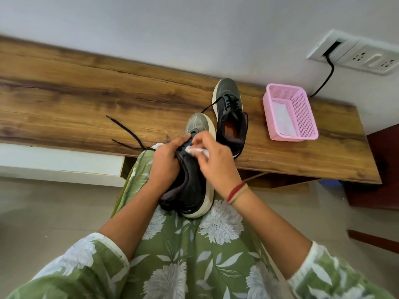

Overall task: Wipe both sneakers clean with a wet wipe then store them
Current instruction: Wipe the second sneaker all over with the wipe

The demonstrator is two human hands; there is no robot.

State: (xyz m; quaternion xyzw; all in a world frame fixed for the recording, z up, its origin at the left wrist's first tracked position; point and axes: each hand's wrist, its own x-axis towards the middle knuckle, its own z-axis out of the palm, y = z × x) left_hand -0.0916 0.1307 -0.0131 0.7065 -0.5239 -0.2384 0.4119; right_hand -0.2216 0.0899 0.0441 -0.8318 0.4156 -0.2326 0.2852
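Note:
A dark sneaker with a white sole (194, 190) lies across my lap, its grey toe pointing at the wooden table (75, 100). My left hand (165, 162) grips its upper at the tongue and laces. My right hand (212, 160) pinches a white wet wipe (197, 150) and presses it onto the laces. The second sneaker (231, 117) stands upright on the table just beyond, laces loose and untouched.
A pink mesh basket (302, 111) with something white inside sits on the table to the right of the sneakers. Behind it a black cable (326, 78) runs to a wall socket panel (362, 55). A loose lace (127, 130) trails left over the tabletop.

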